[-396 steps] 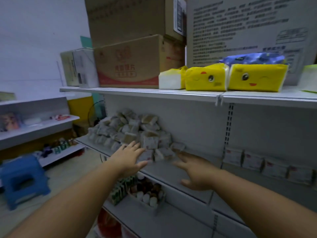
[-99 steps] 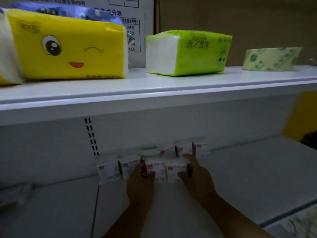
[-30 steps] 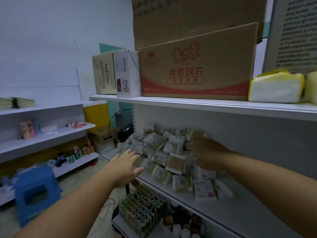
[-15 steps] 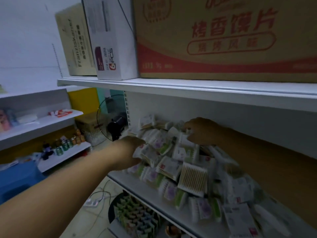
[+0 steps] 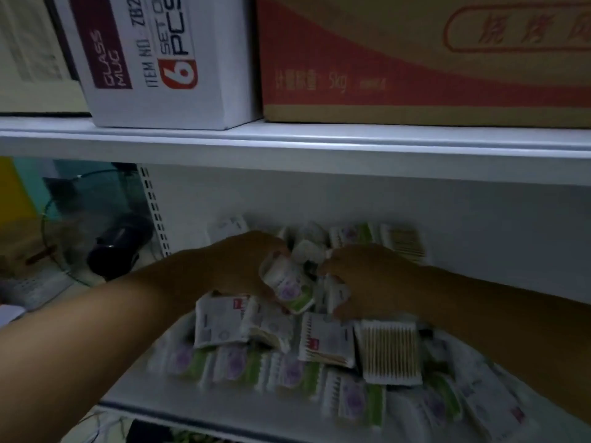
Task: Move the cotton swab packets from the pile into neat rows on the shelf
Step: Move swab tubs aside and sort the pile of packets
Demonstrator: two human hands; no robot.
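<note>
While the left hand [image 5: 238,266] pinches a green-edged packet [image 5: 291,287], the right hand [image 5: 367,279] beside it hides its grip.

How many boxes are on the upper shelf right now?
3: a beige box at far left, the white glass-mug box beside it, and the red-banded brown carton on the right. More may lie beyond the frame.

Cotton swab packets [image 5: 326,340] lie heaped on the lower shelf [image 5: 192,407]. Above, a mug box [image 5: 153,59] stands left of a carton [image 5: 415,59].
</note>
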